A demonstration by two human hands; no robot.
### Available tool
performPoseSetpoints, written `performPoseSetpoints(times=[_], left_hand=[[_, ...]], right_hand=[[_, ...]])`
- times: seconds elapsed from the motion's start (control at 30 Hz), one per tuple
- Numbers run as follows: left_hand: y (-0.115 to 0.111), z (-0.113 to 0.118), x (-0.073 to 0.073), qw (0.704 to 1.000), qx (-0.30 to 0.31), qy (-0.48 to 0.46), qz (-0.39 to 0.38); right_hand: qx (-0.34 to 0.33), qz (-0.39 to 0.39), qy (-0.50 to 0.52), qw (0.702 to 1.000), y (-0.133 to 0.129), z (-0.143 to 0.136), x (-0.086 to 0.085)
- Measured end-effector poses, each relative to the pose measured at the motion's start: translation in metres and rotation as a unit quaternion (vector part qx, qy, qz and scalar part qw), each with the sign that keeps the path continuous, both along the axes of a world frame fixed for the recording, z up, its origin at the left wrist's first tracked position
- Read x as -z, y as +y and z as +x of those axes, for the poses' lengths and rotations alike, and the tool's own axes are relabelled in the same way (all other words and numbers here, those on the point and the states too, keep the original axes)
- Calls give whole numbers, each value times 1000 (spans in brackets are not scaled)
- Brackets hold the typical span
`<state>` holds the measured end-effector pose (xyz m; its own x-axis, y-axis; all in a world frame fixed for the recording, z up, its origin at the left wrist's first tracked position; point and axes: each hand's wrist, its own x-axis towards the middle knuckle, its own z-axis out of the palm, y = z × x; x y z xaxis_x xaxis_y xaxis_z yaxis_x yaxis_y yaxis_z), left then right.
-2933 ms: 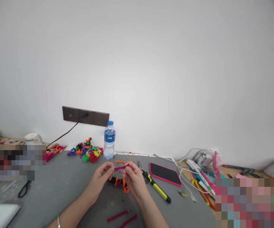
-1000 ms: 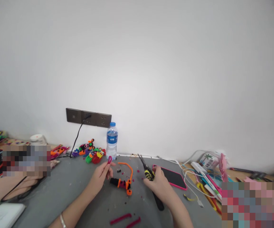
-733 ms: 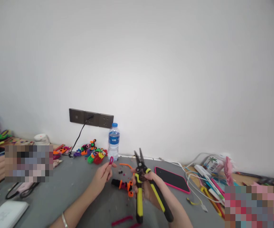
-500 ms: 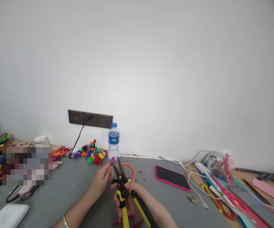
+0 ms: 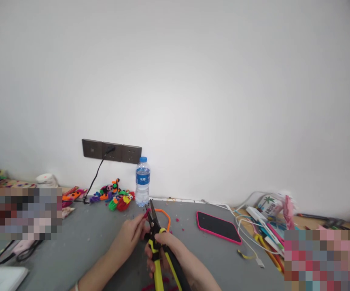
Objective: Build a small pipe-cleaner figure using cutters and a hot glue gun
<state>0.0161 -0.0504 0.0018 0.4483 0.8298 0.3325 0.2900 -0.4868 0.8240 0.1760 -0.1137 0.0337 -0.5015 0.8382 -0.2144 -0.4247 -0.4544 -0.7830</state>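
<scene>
My right hand (image 5: 167, 250) is wrapped round the yellow-and-black handles of a pair of long-nose pliers (image 5: 154, 226), whose tips point away from me. My left hand (image 5: 132, 232) pinches a magenta pipe cleaner (image 5: 146, 213), and its looped end lies at the plier jaws. Whether the jaws press on it I cannot tell. Just beyond the pliers an orange pipe cleaner (image 5: 168, 218) curves over the grey mat (image 5: 102, 250). More magenta pieces (image 5: 165, 281) lie beneath my right hand, partly hidden.
A water bottle (image 5: 143, 182) stands by the wall, beside several colourful pipe-cleaner figures (image 5: 123, 200). To the right lie a pink-cased phone (image 5: 219, 227), white cables (image 5: 247, 230) and craft tools. A white box (image 5: 5, 278) sits at the lower left.
The magenta loop, upright beside the jaws before, now lies at the jaws, which stand closer together. My left hand has shifted slightly. The view has turned a little.
</scene>
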Motion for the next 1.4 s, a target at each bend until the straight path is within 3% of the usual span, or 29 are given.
performPoseSetpoints(times=[0.13, 0.37, 0.57, 0.63, 0.77, 0.87, 1.03, 1.13, 1.23, 1.4], left_hand=[[1, 0, -1, 1000, -7, 23, 15], [3, -2, 1, 1000, -4, 19, 15], [6, -5, -6, 999, -32, 22, 16], [4, -5, -8, 998, -31, 43, 33], [-6, -3, -12, 993, 26, 98, 55], [-14, 0, -15, 976, 96, 178, 83], [-21, 6, -14, 915, 179, 310, 185], [-22, 7, -13, 903, 206, 328, 187], [-22, 6, -14, 907, 223, 322, 156], [-20, 5, -18, 926, 200, 307, 90]], right_hand=[[70, -10, -63, 995, -7, -7, -8], [118, 27, -89, 989, -10, -13, -15], [202, 93, -112, 968, -4, 26, -26], [259, 113, -195, 939, 0, 47, -24], [360, 101, -432, 821, 9, 79, -9], [326, 96, -559, 757, 13, 85, 1], [200, 55, -738, 642, 12, 72, 6], [194, 58, -779, 594, 11, 68, 4], [269, 133, -745, 595, 10, 75, 2], [381, 266, -567, 680, 13, 88, 4]])
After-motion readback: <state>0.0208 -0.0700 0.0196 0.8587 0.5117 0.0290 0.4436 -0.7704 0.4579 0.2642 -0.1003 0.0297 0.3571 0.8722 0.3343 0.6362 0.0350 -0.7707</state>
